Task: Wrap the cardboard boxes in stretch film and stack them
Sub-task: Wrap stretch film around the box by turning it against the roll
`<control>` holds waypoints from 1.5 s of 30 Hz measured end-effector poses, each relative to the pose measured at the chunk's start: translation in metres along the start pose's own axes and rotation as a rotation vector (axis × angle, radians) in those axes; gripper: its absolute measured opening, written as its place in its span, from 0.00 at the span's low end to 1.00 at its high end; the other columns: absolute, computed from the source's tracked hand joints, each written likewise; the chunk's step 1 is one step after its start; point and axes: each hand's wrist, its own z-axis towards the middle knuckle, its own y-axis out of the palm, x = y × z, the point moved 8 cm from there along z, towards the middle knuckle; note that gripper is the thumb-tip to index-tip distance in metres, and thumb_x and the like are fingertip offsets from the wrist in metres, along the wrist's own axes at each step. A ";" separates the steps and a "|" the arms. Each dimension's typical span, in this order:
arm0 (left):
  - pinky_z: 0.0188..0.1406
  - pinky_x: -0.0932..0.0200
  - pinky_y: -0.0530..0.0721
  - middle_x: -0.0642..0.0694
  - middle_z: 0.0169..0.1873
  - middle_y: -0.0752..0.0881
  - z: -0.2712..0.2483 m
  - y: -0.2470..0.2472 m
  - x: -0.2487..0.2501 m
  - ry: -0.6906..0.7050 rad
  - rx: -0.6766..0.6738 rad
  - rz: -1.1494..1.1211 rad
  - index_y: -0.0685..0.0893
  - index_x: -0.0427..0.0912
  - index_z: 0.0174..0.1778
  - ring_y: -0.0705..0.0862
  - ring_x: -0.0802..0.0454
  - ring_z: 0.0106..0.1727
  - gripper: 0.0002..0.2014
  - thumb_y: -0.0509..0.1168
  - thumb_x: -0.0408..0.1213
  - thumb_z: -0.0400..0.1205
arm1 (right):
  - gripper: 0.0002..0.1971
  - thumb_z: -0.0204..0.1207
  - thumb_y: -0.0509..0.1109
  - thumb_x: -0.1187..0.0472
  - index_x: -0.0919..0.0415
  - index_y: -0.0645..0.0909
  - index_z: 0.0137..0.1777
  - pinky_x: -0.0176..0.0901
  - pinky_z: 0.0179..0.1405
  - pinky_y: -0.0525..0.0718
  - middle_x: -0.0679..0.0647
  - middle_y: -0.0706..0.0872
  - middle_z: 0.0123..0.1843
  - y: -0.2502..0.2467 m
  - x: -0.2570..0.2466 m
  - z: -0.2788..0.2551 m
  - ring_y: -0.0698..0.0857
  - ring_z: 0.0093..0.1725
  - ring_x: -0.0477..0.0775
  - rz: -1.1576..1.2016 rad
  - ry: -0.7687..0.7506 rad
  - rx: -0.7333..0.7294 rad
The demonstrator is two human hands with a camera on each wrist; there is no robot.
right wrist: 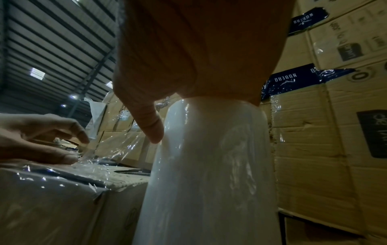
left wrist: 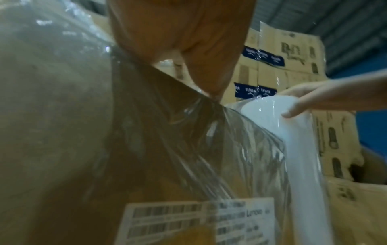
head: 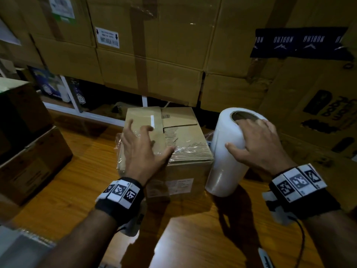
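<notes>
Your left hand [head: 144, 149] lies spread on top of the cardboard box [head: 185, 140], its fingers [head: 146, 129] straight and fanned wide, palm down over the near left part of the lid. Under your left thumb the stretch film [head: 183, 149] is pressed against the box's near top edge; the clear sheet wrinkles there and, in the left wrist view, runs from beneath the thumb across the box's front face to the roll. Film also clings over the box's left side, beyond your little finger.

Your right hand [head: 257, 144] grips the top of the stretch film roll [head: 228, 163], which stands upright on the wooden surface [head: 193, 238] just to the right of the box. Your right fingers [head: 249, 122] curl over the rim and into the open cardboard core, while the thumb presses the roll's white side facing you. The roll leans slightly, its base nearer you than its top.

The box sits on the surface directly below your left palm, with a white shipping label [left wrist: 196, 222] on its front face, below your left wrist.

Beyond both sets of fingertips rises a wall of large stacked cartons [head: 154, 55], some crossed by dark blue printed tape [head: 297, 43]. To the left of your left hand, well apart, stand two darker boxes [head: 29, 151], one on the other.
</notes>
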 end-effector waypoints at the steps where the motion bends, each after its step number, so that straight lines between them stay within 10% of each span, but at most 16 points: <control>1: 0.83 0.38 0.64 0.36 0.86 0.57 0.002 0.003 -0.006 -0.039 -0.038 0.068 0.75 0.49 0.74 0.55 0.35 0.87 0.44 0.74 0.74 0.70 | 0.39 0.71 0.61 0.33 0.57 0.76 0.77 0.63 0.79 0.62 0.57 0.83 0.70 0.000 0.000 0.000 0.77 0.72 0.62 0.002 0.001 -0.004; 6: 0.82 0.33 0.66 0.37 0.76 0.76 0.007 0.017 -0.007 0.001 -0.175 0.300 0.79 0.48 0.73 0.71 0.37 0.80 0.43 0.54 0.80 0.77 | 0.40 0.69 0.60 0.35 0.57 0.74 0.79 0.61 0.80 0.61 0.57 0.83 0.70 -0.001 0.000 0.000 0.76 0.71 0.62 0.027 0.011 -0.032; 12: 0.85 0.37 0.33 0.30 0.90 0.50 -0.008 -0.002 0.025 0.047 -0.034 0.211 0.71 0.49 0.83 0.43 0.34 0.91 0.40 0.53 0.75 0.83 | 0.42 0.67 0.56 0.37 0.58 0.72 0.81 0.60 0.79 0.60 0.58 0.82 0.68 -0.002 0.000 0.001 0.76 0.68 0.63 0.065 0.008 -0.090; 17: 0.86 0.23 0.44 0.34 0.87 0.54 -0.053 0.022 0.072 0.164 -0.075 0.191 0.72 0.51 0.79 0.49 0.34 0.89 0.42 0.62 0.77 0.77 | 0.43 0.66 0.59 0.43 0.59 0.68 0.83 0.58 0.77 0.63 0.63 0.80 0.71 -0.004 0.000 0.001 0.75 0.69 0.66 0.138 -0.001 -0.124; 24: 0.81 0.16 0.42 0.29 0.87 0.43 -0.058 0.064 0.069 0.028 -0.271 0.439 0.52 0.58 0.90 0.42 0.25 0.88 0.62 0.47 0.92 0.64 | 0.37 0.65 0.58 0.50 0.62 0.67 0.77 0.54 0.72 0.64 0.63 0.76 0.68 -0.006 0.002 -0.001 0.72 0.67 0.64 0.190 0.019 -0.178; 39: 0.79 0.16 0.52 0.31 0.79 0.67 -0.044 0.066 0.076 -0.061 -0.171 0.479 0.71 0.55 0.74 0.63 0.28 0.81 0.53 0.49 0.90 0.63 | 0.30 0.77 0.70 0.55 0.53 0.67 0.79 0.61 0.71 0.74 0.57 0.73 0.74 -0.011 0.014 -0.005 0.70 0.75 0.60 0.356 -0.028 -0.324; 45: 0.78 0.14 0.49 0.25 0.86 0.57 -0.042 0.071 0.079 -0.087 -0.219 0.508 0.62 0.55 0.83 0.51 0.21 0.87 0.62 0.47 0.93 0.60 | 0.31 0.81 0.77 0.62 0.52 0.71 0.82 0.54 0.73 0.78 0.51 0.76 0.80 -0.017 0.020 0.000 0.76 0.77 0.54 0.388 -0.114 -0.295</control>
